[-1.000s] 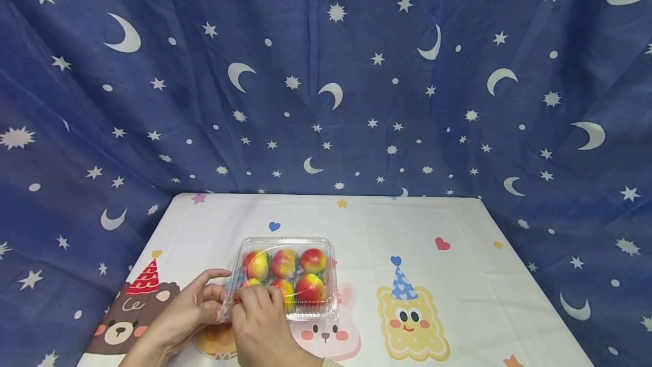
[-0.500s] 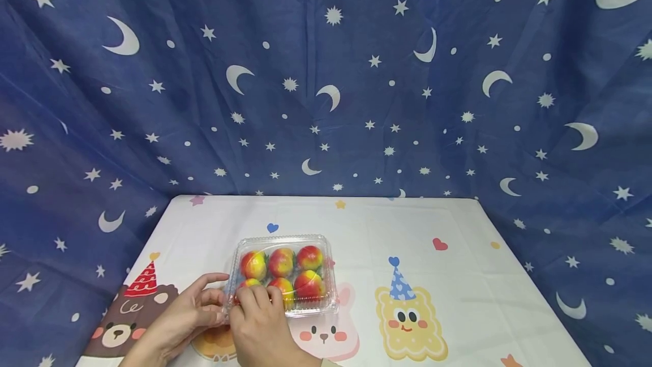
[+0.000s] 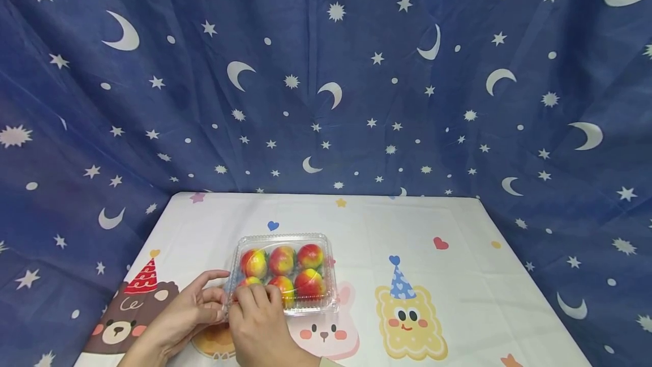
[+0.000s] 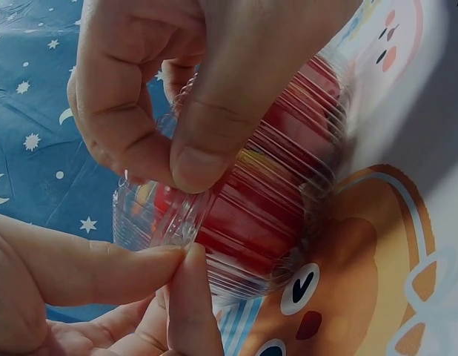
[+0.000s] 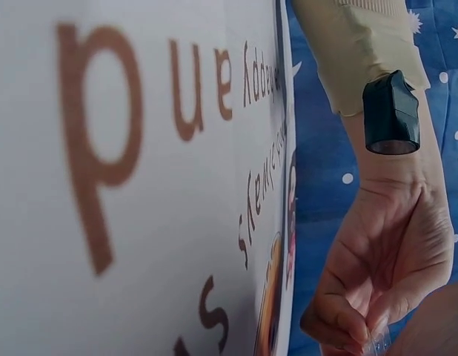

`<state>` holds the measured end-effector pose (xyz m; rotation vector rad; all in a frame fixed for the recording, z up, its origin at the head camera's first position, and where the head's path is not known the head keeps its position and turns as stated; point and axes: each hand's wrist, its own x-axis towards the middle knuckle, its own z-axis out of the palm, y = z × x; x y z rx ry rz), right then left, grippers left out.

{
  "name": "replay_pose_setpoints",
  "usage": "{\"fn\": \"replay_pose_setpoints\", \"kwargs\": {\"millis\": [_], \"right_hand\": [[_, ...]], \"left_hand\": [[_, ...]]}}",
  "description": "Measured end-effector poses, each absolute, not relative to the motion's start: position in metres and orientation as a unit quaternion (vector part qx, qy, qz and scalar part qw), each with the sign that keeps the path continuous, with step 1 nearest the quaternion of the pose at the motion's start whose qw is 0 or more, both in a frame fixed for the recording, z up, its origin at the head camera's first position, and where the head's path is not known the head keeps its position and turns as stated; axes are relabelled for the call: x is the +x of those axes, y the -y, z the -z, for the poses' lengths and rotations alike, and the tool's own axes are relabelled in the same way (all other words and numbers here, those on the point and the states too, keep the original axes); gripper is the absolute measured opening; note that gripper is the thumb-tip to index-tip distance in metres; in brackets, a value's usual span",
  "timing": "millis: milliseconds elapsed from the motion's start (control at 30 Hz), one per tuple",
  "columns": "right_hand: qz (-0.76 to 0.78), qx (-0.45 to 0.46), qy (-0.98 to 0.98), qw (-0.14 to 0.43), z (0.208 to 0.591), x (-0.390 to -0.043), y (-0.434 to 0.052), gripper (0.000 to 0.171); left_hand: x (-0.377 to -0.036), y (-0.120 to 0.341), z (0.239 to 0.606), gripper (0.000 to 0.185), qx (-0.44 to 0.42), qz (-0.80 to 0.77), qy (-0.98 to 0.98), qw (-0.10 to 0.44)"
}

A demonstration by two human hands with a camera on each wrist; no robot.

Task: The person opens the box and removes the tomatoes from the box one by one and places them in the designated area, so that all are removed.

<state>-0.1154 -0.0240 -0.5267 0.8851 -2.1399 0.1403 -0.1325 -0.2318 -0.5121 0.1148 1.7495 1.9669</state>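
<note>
A clear plastic clamshell box [image 3: 328, 306] with a ribbed rim lies on the table, its lid over several round red-and-yellow fruits [image 3: 310, 283]. At its front left corner, the thumb and index finger of my left hand [image 3: 185, 313] pinch the rim, the other fingers curled below. Right beside them my right hand [image 3: 262, 321] pinches the same rim from the front, covering part of the near row of fruits. In the left wrist view, the left hand [image 4: 73, 274] and the right hand [image 4: 229, 81] meet at the plastic edge [image 4: 181, 219], thumbs close together.
A white cloth with cartoon prints covers the table [image 3: 458, 321]; a bear is at the left and a biscuit figure at the right. Behind and at both sides hangs a blue curtain [image 3: 356, 101] with moons and stars. The right wrist view shows a black wrist device [image 5: 392, 115].
The box has shifted slightly to the left and away from me. Both hands keep their pinch at the same corner, almost still.
</note>
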Motion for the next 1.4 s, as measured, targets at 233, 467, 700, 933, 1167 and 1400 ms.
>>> {"fn": "replay_pose_setpoints", "kwargs": {"millis": [233, 467, 700, 933, 1167, 1400], "right_hand": [[-0.049, 0.351, 0.849, 0.392, 0.527, -0.115, 0.024, 0.006], [-0.053, 0.348, 0.852, 0.389, 0.526, -0.115, 0.024, 0.008], [-0.082, 0.344, 0.854, 0.381, 0.520, -0.118, 0.025, 0.010], [-0.076, 0.339, 0.855, 0.384, 0.520, -0.117, 0.023, 0.009], [-0.081, 0.338, 0.866, 0.359, 0.517, -0.115, 0.021, 0.009], [-0.086, 0.338, 0.853, 0.389, 0.515, -0.116, 0.022, 0.011]], "left_hand": [[-0.133, 0.229, 0.510, 0.083, 0.039, -0.713, -0.656, 0.245], [-0.133, 0.228, 0.510, 0.084, 0.043, -0.710, -0.662, 0.237], [-0.134, 0.225, 0.511, 0.085, 0.041, -0.713, -0.659, 0.234], [-0.134, 0.229, 0.514, 0.076, 0.064, -0.728, -0.639, 0.241], [-0.132, 0.227, 0.512, 0.081, 0.054, -0.723, -0.644, 0.244], [-0.132, 0.227, 0.512, 0.081, 0.046, -0.725, -0.644, 0.240]]}}
